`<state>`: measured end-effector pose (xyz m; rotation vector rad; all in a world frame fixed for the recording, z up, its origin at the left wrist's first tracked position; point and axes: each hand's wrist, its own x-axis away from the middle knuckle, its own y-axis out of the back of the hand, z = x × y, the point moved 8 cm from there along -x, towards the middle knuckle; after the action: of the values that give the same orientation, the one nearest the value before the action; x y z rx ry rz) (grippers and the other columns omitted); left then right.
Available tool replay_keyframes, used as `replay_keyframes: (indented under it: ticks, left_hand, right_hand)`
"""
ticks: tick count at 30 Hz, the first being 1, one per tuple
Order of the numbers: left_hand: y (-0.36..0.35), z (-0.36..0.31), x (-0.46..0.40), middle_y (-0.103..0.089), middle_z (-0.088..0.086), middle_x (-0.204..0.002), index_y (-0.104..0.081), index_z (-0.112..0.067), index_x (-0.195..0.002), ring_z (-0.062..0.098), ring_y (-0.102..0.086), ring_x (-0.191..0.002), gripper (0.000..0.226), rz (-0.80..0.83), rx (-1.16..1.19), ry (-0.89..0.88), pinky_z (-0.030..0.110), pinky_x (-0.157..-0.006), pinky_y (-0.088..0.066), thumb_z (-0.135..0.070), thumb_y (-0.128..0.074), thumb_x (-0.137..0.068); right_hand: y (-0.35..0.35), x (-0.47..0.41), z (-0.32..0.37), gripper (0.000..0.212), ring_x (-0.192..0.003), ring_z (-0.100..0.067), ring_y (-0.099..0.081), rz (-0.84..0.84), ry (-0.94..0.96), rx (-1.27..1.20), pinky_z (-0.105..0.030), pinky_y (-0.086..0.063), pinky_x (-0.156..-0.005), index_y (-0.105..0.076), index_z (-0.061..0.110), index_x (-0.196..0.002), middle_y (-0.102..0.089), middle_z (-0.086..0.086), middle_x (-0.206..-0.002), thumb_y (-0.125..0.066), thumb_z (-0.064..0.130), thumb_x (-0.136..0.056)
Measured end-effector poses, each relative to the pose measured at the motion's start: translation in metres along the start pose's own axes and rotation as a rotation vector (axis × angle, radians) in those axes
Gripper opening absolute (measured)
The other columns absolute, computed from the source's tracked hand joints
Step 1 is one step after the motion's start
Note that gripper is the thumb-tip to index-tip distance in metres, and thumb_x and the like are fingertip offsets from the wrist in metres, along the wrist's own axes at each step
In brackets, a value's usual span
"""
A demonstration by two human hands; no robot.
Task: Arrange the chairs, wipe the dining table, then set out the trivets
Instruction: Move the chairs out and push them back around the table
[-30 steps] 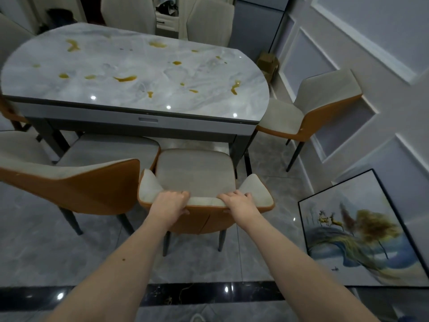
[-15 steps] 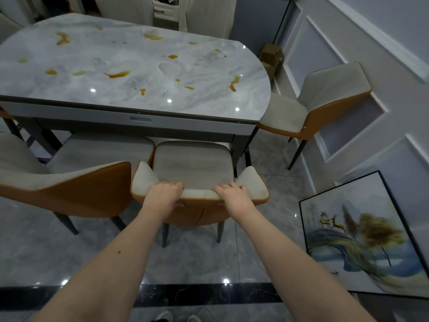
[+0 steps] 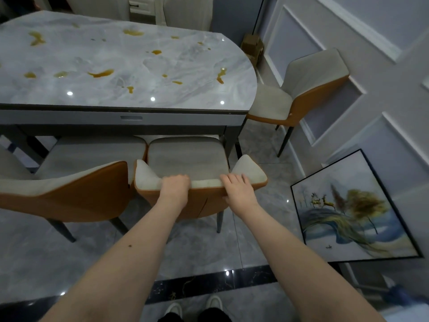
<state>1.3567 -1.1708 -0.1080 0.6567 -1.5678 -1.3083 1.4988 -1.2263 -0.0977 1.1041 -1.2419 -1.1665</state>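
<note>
held chair (image 3: 185, 159): grey seat, orange shell back, seat front tucked under the dining table's near edge
dining table (image 3: 120, 66): grey marble top, rounded right end, orange spills scattered across it
neighbouring chair (image 3: 69, 189): same style, just left, at the near edge
side chair (image 3: 299, 94): at the table's right end

— Someone's dining room, I'd say. That marble-top counter (image 3: 120, 66) at twelve o'clock has upholstered chairs (image 3: 199, 173) pulled in around it.

— A home, then?

— Yes. Panelled walls (image 3: 371, 73) at two o'clock, glossy tiled floor (image 3: 262, 198), and a framed painting (image 3: 352, 214) of deer leaning at three o'clock.
</note>
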Motion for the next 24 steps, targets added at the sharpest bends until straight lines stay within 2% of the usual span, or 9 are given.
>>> replay_keyframes:
  ticks: [3, 9, 15, 17, 21, 24]
  left_hand:
    - [0.013, -0.031, -0.004, -0.059, 0.005, -0.122, -0.052, -0.016, -0.122, 0.025, -0.056, -0.113, 0.039, 0.009, 0.055, -0.089, 0.034, -0.089, -0.045, -0.028, -0.065, -0.087]
    - [0.054, -0.128, -0.015, -0.057, 0.006, -0.124, -0.050, -0.017, -0.124, 0.025, -0.054, -0.114, 0.036, -0.071, 0.175, -0.342, 0.035, -0.092, -0.043, -0.032, -0.056, -0.092]
    - [0.073, -0.233, -0.059, -0.061, 0.003, -0.116, -0.057, -0.016, -0.117, 0.023, -0.056, -0.110, 0.033, -0.071, 0.301, -0.422, 0.033, -0.092, -0.043, -0.034, -0.058, -0.089]
    - [0.081, -0.279, -0.081, -0.061, 0.000, -0.119, -0.058, -0.018, -0.119, 0.020, -0.056, -0.114, 0.033, -0.078, 0.299, -0.444, 0.034, -0.097, -0.040, -0.033, -0.058, -0.089]
    - [0.094, -0.348, -0.119, -0.060, 0.000, -0.123, -0.057, -0.019, -0.122, 0.018, -0.056, -0.114, 0.034, -0.078, 0.343, -0.445, 0.030, -0.092, -0.046, -0.030, -0.058, -0.090]
    - [0.106, -0.396, -0.143, -0.059, 0.000, -0.125, -0.056, -0.019, -0.124, 0.019, -0.055, -0.116, 0.034, -0.073, 0.333, -0.474, 0.033, -0.094, -0.046, -0.029, -0.056, -0.091]
  right_hand:
    - [0.005, 0.008, -0.011, 0.059, -0.134, -0.023, -0.035, -0.023, 0.051, -0.005, -0.038, -0.017, -0.115, -0.036, 0.018, -0.141, -0.042, -0.003, -0.141, -0.057, 0.008, -0.087]
    - [0.015, 0.024, -0.098, 0.060, -0.132, -0.022, -0.036, -0.046, -0.089, -0.015, -0.034, -0.019, -0.112, -0.036, 0.018, -0.140, -0.041, -0.003, -0.140, -0.060, 0.013, -0.085]
    - [0.014, 0.033, -0.219, 0.071, -0.134, -0.023, -0.034, 0.035, -0.211, -0.061, -0.034, -0.025, -0.108, -0.024, 0.016, -0.147, -0.036, -0.004, -0.144, -0.061, 0.017, -0.087]
    - [0.020, 0.034, -0.266, 0.071, -0.133, -0.024, -0.035, 0.024, -0.232, -0.066, -0.034, -0.027, -0.106, -0.023, 0.016, -0.148, -0.036, -0.005, -0.144, -0.060, 0.017, -0.088]
    - [0.030, 0.035, -0.339, 0.072, -0.133, -0.025, -0.034, 0.048, -0.256, -0.077, -0.035, -0.027, -0.106, -0.020, 0.016, -0.149, -0.034, -0.005, -0.146, -0.060, 0.020, -0.089]
    - [0.035, 0.030, -0.395, 0.073, -0.135, -0.025, -0.033, 0.068, -0.269, -0.053, -0.036, -0.027, -0.108, -0.020, 0.016, -0.149, -0.034, -0.006, -0.147, -0.060, 0.021, -0.089]
